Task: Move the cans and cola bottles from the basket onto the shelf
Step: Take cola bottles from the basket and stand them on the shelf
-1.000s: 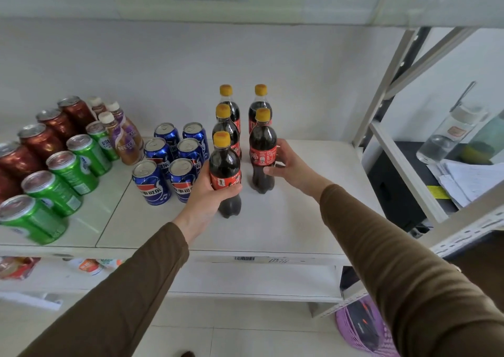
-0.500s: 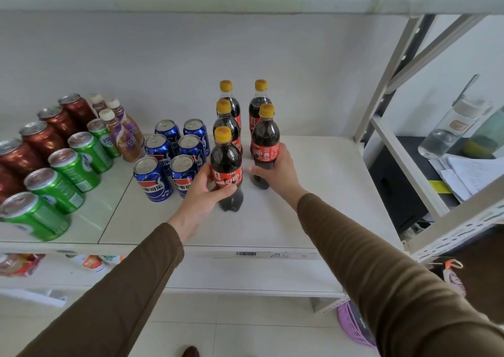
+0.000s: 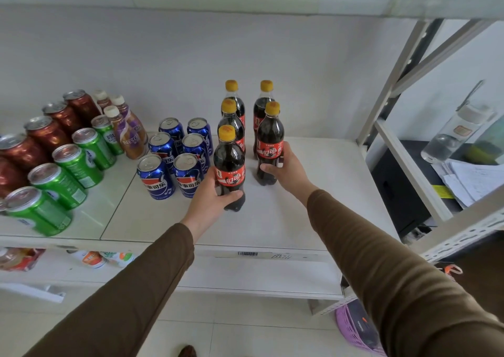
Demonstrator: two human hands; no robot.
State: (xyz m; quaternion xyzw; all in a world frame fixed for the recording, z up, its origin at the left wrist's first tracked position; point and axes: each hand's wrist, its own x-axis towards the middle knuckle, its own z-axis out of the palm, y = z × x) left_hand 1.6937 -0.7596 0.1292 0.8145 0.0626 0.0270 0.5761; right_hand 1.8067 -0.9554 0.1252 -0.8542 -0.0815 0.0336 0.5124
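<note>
Several cola bottles with yellow caps and red labels stand in two rows on the white shelf [image 3: 300, 215]. My left hand [image 3: 210, 201] grips the front left cola bottle [image 3: 229, 163] around its lower body. My right hand [image 3: 286, 171] grips the front right cola bottle [image 3: 270, 141] near its base. Both bottles stand upright on the shelf. Blue cola cans [image 3: 174, 154] stand in two rows just left of the bottles. The purple basket [image 3: 354, 326] shows at the bottom right, below the shelf, partly hidden by my right sleeve.
Green cans [image 3: 68, 176] and red-brown cans [image 3: 41, 141] fill the shelf's left part, with small coffee bottles [image 3: 128, 133] behind them. A metal upright [image 3: 381, 89] bounds the shelf's right end. Beyond it lie papers and a clear bottle [image 3: 452, 135]. A lower shelf holds packets.
Both hands stay on their bottles. The right hand has drawn its bottle a little closer to the left row; the camera view has shifted slightly.
</note>
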